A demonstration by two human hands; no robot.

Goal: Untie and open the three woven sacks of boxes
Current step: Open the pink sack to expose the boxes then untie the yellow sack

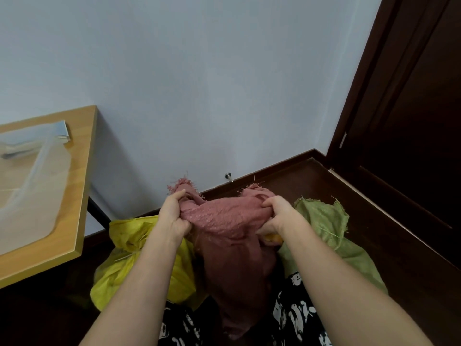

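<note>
Three woven sacks stand on the dark floor against the wall. The red sack [229, 236] is in the middle, its frayed mouth stretched wide. My left hand [173, 216] grips the left side of its rim and my right hand [278, 216] grips the right side, pulling them apart. A yellow sack [124, 238] sits to the left, still bunched at its neck with a pale tie. A green sack [324, 226] lies to the right with its top loose. Something yellow-orange [273, 238] shows under my right hand. No boxes are visible.
A wooden table [82, 176] with a clear plastic sheet [30, 171] stands at the left, its black leg near the yellow sack. A dark door [411, 108] fills the right. A metal door stop [228, 176] sticks out at the skirting. My patterned black-and-white clothing [296, 313] is at the bottom.
</note>
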